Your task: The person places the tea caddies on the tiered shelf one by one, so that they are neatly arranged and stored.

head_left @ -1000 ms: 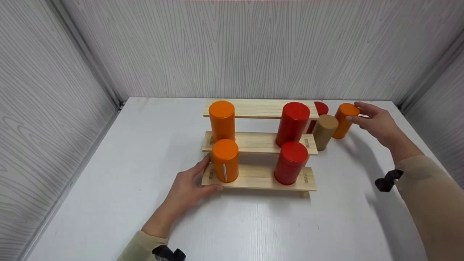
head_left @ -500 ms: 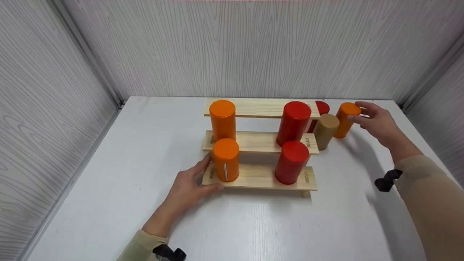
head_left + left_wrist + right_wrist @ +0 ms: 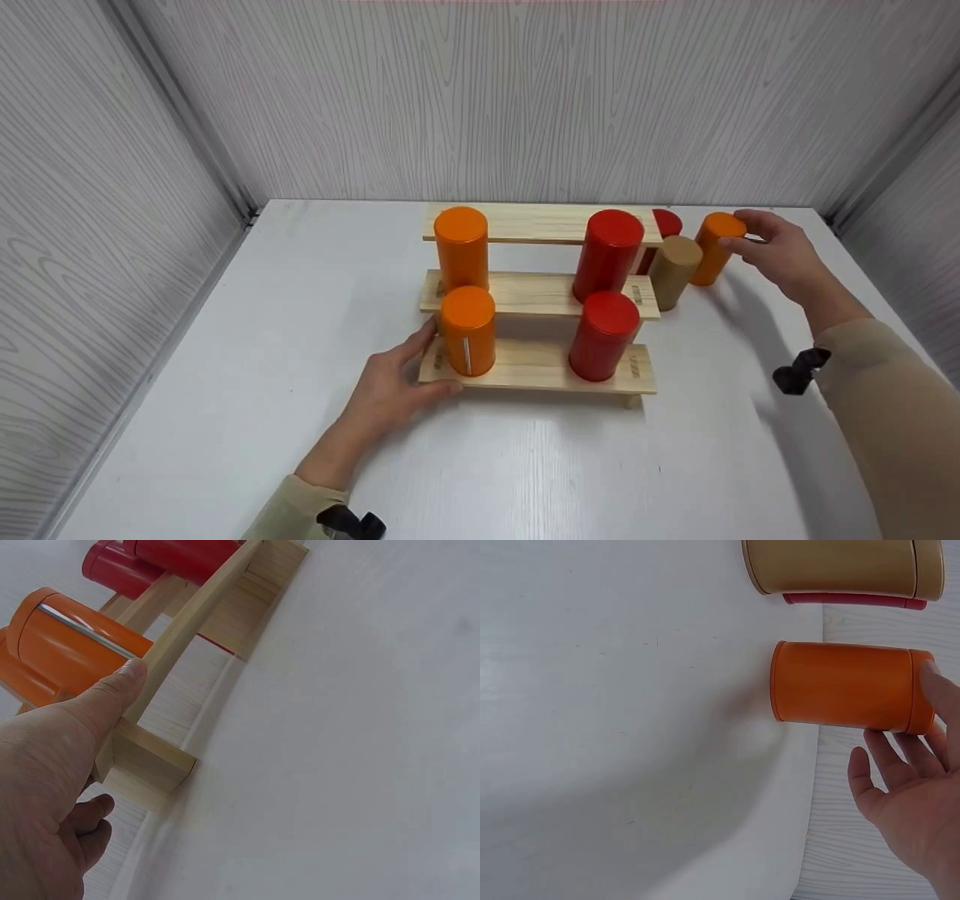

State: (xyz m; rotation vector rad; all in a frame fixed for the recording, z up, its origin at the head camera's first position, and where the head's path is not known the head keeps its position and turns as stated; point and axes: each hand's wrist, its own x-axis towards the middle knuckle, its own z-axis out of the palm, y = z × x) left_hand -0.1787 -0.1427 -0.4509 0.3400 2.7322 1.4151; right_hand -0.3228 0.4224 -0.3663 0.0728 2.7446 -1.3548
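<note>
A three-tier wooden display rack [image 3: 536, 366] stands mid-table. My left hand [image 3: 384, 390] grips the left end of its lowest tier; in the left wrist view the thumb [image 3: 120, 690] lies along the front edge, other fingers partly hidden behind the wood. Orange canisters [image 3: 469, 337] stand on the left of the lower and middle tiers, red canisters [image 3: 604, 341] on the right. Right of the rack, my right hand [image 3: 780, 247] pinches another orange canister [image 3: 847, 686] at its lid, thumb on the near side and fingers on the far side. This canister is upright, close over the table.
A gold canister [image 3: 675, 274] stands between the rack and the orange canister in my right hand. Behind it is a red canister [image 3: 666, 223], partly hidden by the rack. Grey wood-grain panels [image 3: 510, 97] enclose the white table [image 3: 300, 262] at the back and sides.
Almost nothing differs. Both hands keep their holds, and the rack and canisters stay in place apart from a slight shift of the whole view.
</note>
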